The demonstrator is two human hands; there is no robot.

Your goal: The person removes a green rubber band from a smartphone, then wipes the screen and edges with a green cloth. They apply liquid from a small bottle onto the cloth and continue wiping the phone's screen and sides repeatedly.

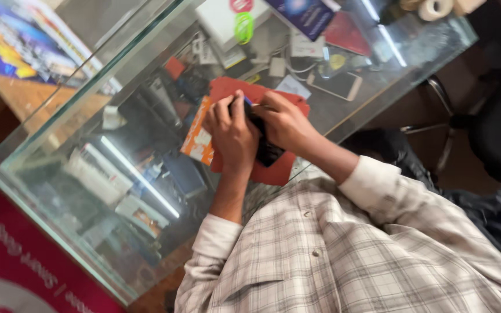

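glass counter top [88, 104] across the frame, goods visible under it — boxed items at left, cables and small parts toward the middle. red mat [273, 171] on the glass near the centre, an orange packet [197, 139] tucked at its left edge. left hand [232, 130] over the mat, fingers curled and clasped round a dark phone [265, 145], gripping its left side. right hand [285, 122] just beside, closed on the same phone from the right, thumb and fingers pinched near its upper end; small blue item at the fingertips, too small to identify. phone held just above the red mat, between both hands, partly hidden by them. further right on the glass — a pale phone [337, 86] lying flat, a white box [221, 20], tape rolls [436, 8] at the far corner. checked shirt sleeves [378, 197] in the foreground.
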